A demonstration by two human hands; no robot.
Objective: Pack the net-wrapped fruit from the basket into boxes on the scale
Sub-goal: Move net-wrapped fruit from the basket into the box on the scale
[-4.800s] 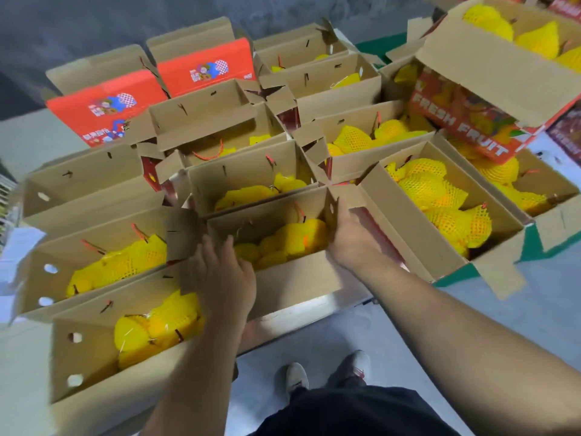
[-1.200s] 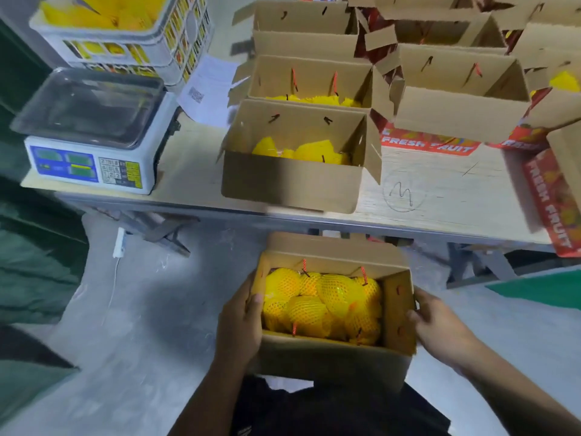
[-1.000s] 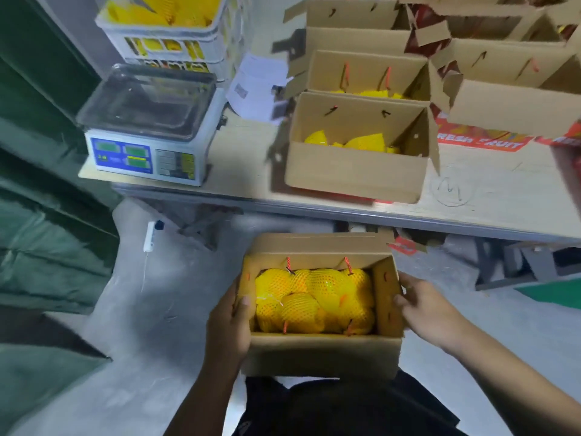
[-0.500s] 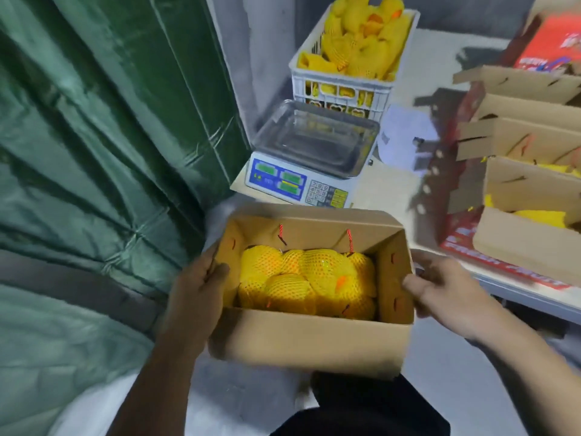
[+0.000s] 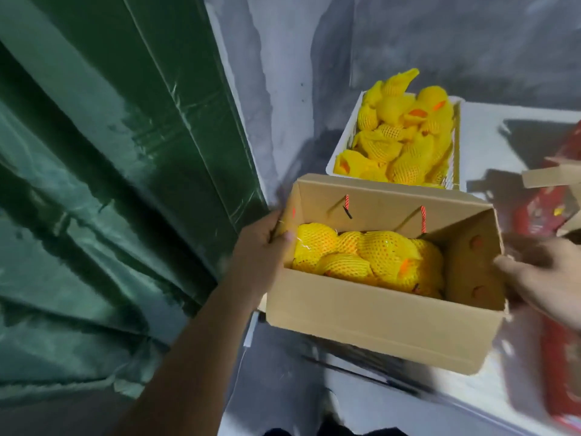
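Cardboard box (image 5: 374, 322) pinched by my left hand (image 5: 261, 256) at 1 end; right hand (image 5: 544, 278) looks spread, blurred, so I risk tipping the fruit (image 5: 371, 259)

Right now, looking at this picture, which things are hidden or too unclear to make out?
- The scale: hidden in the head view by the carried cardboard box, so whether the box rests on it cannot be told.
- Right hand: motion-blurred and cut by the frame edge; its grip is unclear.
- Fruit count in the box: the net-wrapped fruit overlap.
- Red boxes: blurred, print unreadable.
- White basket: its near side is covered by the box.
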